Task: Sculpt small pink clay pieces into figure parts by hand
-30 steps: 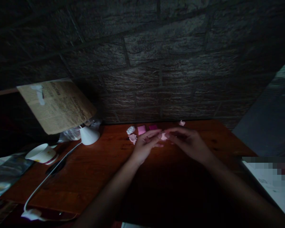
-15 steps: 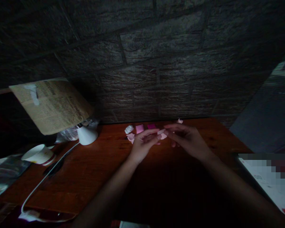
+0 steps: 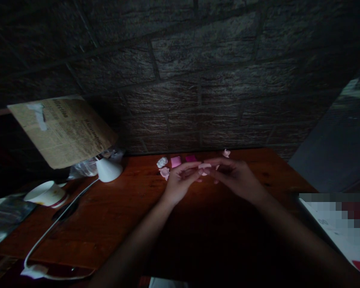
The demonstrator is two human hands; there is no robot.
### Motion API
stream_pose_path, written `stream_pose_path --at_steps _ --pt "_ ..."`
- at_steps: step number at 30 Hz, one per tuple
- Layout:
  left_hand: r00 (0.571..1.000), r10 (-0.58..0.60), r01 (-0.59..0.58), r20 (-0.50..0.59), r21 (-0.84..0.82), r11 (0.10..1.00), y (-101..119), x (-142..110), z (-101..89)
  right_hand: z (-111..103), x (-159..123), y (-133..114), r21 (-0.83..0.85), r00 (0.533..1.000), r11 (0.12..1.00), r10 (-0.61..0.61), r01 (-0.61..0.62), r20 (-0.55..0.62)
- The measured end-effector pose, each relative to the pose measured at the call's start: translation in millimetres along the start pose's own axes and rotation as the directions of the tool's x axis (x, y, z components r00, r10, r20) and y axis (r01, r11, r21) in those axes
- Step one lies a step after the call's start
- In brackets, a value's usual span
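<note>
Above the wooden table, a small pale pink piece that looks like paper [image 3: 204, 166] is pinched between the fingertips of both hands. My left hand [image 3: 181, 180] grips its left side with thumb and forefinger. On its right side, my right hand [image 3: 238, 176] has closed thumb and fingers. Just beyond my left hand lie a pink square [image 3: 176, 161], a magenta square [image 3: 191, 159], a white crumpled lump [image 3: 162, 162] and a pale pink crumpled piece [image 3: 164, 173]. Another pale pink curled piece [image 3: 226, 153] sits behind my right hand. Dim light hides the held piece's exact shape.
A lamp [image 3: 109, 170] with a newsprint-patterned shade stands at the left, its white cord [image 3: 55, 222] running along the table [image 3: 117, 224]. A paper cup [image 3: 46, 194] lies tipped nearby. Behind rises a dark block wall [image 3: 174, 80]. A white printed sheet [image 3: 327, 224] is at right.
My right fingertips have shifted slightly left and closer to my left ones. The pale pink piece now appears flatter and tilted differently between them. The whole view has moved a little.
</note>
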State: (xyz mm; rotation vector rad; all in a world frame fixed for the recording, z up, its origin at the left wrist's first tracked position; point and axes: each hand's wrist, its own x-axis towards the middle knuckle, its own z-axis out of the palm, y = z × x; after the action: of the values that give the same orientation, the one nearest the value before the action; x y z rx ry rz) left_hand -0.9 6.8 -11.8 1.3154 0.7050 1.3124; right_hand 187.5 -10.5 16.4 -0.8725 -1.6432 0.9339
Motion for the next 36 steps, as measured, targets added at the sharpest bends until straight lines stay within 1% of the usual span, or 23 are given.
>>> stream_pose_path --at_steps 7,11,14,17,21,23,27,30,36 --pt "1.000 0.006 -0.007 0.017 0.040 0.999 -1 0 -1.5 -4 1 2 0.026 0.999 1.000 0.000 -0.002 0.050" --pt "1.000 -0.001 0.000 0.023 0.048 0.999 -3 0 -1.6 -5 0 6 0.013 0.996 1.000 0.009 -0.010 0.088" --pt "1.000 -0.008 0.007 0.019 0.052 0.999 -4 0 -1.9 -5 0 8 -0.019 0.997 0.999 0.031 -0.030 0.073" --pt "1.000 0.003 -0.004 0.029 0.064 0.998 -5 0 -2.9 -5 0 7 -0.033 0.998 0.999 0.028 -0.026 0.063" --pt "1.000 0.011 -0.013 0.026 0.084 0.996 -6 0 -4.3 -7 1 1 -0.018 0.995 1.000 0.023 -0.022 0.095" --pt "1.000 0.011 -0.012 0.013 0.088 0.996 -6 0 -4.6 -8 2 -1 -0.007 0.995 0.999 0.042 -0.042 0.093" --pt "1.000 0.017 -0.016 -0.006 0.091 0.996 -7 0 -4.5 -11 2 -1 0.018 0.993 0.994 0.105 -0.106 0.046" --pt "1.000 0.015 -0.015 -0.001 0.093 0.996 -7 1 -4.3 -11 2 0 0.017 0.990 0.992 0.124 -0.125 0.064" --pt "1.000 0.008 -0.007 -0.002 0.097 0.995 -6 0 -3.5 -12 2 -1 -0.016 0.989 0.993 0.117 -0.116 0.093"
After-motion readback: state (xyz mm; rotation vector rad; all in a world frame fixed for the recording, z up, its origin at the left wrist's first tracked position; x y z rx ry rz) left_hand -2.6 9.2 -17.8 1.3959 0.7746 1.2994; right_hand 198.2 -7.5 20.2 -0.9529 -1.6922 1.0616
